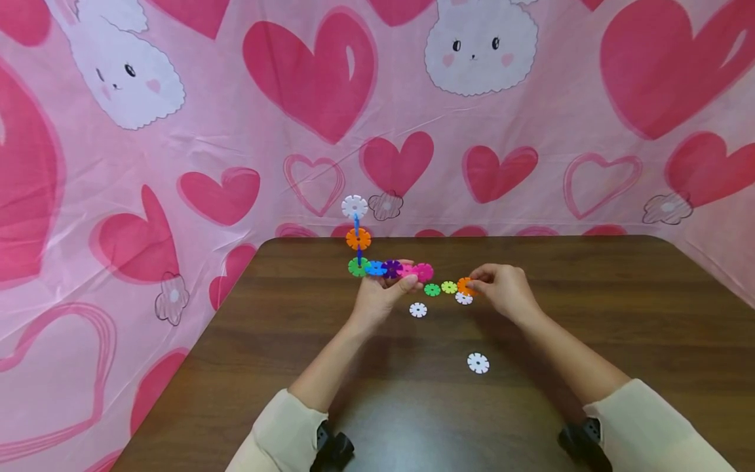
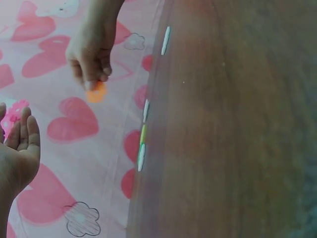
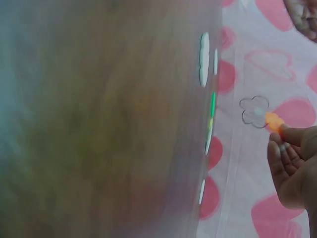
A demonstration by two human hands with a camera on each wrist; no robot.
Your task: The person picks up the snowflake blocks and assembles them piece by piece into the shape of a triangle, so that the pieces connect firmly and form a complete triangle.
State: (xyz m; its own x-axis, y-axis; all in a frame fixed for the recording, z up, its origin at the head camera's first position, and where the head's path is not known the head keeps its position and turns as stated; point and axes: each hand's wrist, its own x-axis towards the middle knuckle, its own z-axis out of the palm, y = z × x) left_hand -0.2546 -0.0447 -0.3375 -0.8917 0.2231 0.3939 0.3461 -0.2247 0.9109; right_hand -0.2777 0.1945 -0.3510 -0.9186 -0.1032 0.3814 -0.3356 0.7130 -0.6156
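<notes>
My left hand (image 1: 376, 299) grips a chain of notched plastic discs near its pink end (image 1: 423, 273). Left of the fingers the chain runs through a dark purple disc (image 1: 392, 269) and a blue disc (image 1: 375, 268) to a green disc (image 1: 356, 267). From that green one a branch rises through an orange disc (image 1: 358, 239) to a white disc (image 1: 354, 206) on top. Thumb and fingers of my right hand (image 1: 510, 292) pinch a single loose orange disc (image 3: 273, 121), apart from the chain. In the left wrist view, my left palm (image 2: 19, 163) faces up under the pink discs (image 2: 15, 117).
Between the hands, a small green disc (image 1: 432, 290), a yellow-green disc (image 1: 449, 287) and a white disc (image 1: 464, 299) lie on the brown wooden table (image 1: 265, 367). Two more white discs (image 1: 478, 363) lie nearer me. A pink heart-print cloth (image 1: 224, 118) hangs behind the table.
</notes>
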